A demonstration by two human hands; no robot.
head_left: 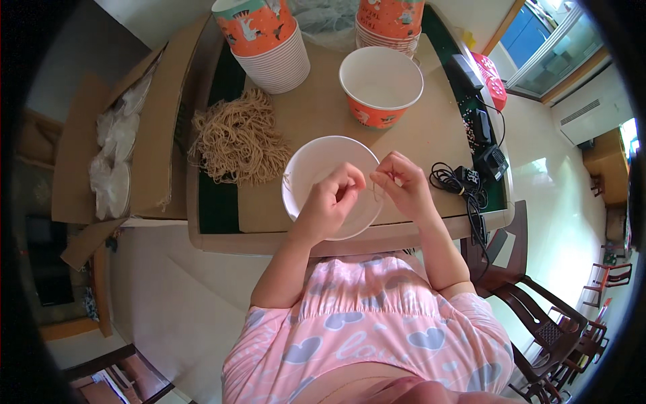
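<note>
Right in front of me stands a white-lined paper bucket [311,160], its mouth facing up. My left hand [331,200] is over its near part with thumb and fingers pinched together; what lies in the pinch is too small to make out. Just right of it, my right hand [406,187] pinches a thin beige string [376,193] at the bucket's right rim. A bit of similar string shows at the left rim. Left of the bucket lies a tangled pile of beige string [241,138].
Beyond is another orange paper bucket [377,116], with two stacks of buckets [272,64] [390,19] behind. An open cardboard box [158,148] holding plastic-wrapped white items adjoins the table's left side. Black cables and adapters [468,180] lie along the right edge; a dark wooden chair [538,323] stands nearby.
</note>
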